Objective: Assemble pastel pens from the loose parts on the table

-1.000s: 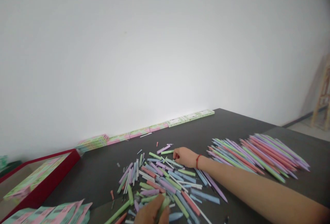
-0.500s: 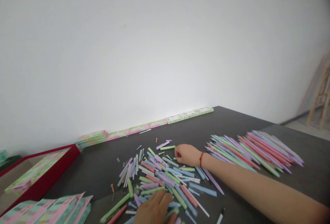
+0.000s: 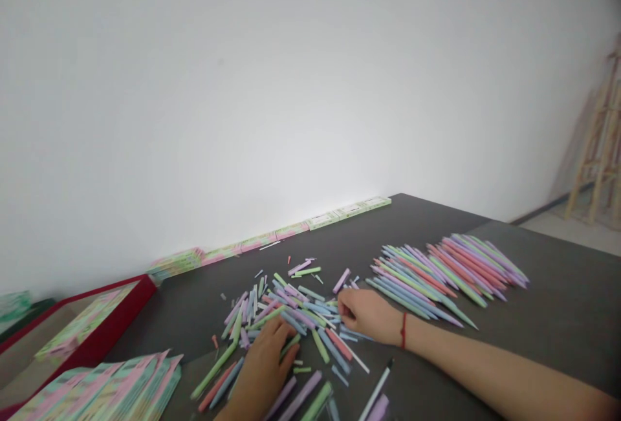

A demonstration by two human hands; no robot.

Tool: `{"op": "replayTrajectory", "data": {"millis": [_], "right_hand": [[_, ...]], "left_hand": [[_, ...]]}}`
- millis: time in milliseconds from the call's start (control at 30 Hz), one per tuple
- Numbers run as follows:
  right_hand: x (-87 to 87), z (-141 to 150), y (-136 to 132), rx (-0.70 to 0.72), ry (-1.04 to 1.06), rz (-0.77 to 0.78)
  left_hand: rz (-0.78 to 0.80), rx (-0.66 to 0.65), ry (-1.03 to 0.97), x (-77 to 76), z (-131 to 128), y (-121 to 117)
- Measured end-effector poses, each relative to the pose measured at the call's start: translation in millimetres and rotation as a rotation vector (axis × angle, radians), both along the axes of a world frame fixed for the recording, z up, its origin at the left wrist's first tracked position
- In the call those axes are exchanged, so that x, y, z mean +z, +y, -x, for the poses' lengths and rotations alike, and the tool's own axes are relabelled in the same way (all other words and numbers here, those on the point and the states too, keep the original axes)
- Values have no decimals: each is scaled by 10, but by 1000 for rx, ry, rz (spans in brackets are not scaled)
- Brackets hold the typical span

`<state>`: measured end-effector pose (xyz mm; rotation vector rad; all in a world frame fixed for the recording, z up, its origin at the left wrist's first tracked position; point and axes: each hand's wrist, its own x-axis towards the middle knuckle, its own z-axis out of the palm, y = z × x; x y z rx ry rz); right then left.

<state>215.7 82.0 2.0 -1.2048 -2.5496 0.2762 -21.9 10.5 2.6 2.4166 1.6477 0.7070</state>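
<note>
A heap of pastel pen parts (image 3: 295,304), barrels, caps and thin white tubes, lies on the dark table. My left hand (image 3: 264,359) reaches over its near side with curled fingers. A green piece (image 3: 290,345) shows between the thumb and fingers; whether it is gripped is unclear. At the heap's right edge my right hand (image 3: 369,314) is closed, fingertips bent down among blue and white parts. What those fingertips hold, if anything, is hidden. A purple cap (image 3: 342,280) lies just beyond them. Near the front edge is a white pen with a black tip (image 3: 376,390).
Rows of whole pastel pens (image 3: 436,272) lie to the right. Printed flat packs (image 3: 107,388) are fanned out at the front left, beside a red-edged box (image 3: 114,317). Small boxes (image 3: 291,230) line the wall. A wooden stand (image 3: 599,149) is at the far right.
The view has shifted a little. My left hand has moved forward over the heap, while my right hand has come back and to the right. A purple cap now lies beside it.
</note>
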Motion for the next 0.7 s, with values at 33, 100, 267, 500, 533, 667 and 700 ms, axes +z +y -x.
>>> {"op": "replayTrajectory", "data": {"millis": [33,100,267,500,533,667,700], "right_hand": [[-12,19,-16,12,-3,-12],[-27,51,-34,43,-10,-33],[15,56,-94,127,-7,-79],[172,-215,-665,367,78,-122],[171,-262,-775,395,92,-109],[85,-372,-1067,461,125,-12],[51,-375,-1085,467,131,6]], "left_hand": [[4,-4,-6,41,2,5],[7,-6,-1,157,-2,-17],[-15,44,61,380,-16,-381],[-224,-92,421,-337,52,-1163],[-270,-20,454,-436,63,-1206],[-273,-87,521,-480,61,-1172],[-246,-120,515,-421,52,-1131]]}}
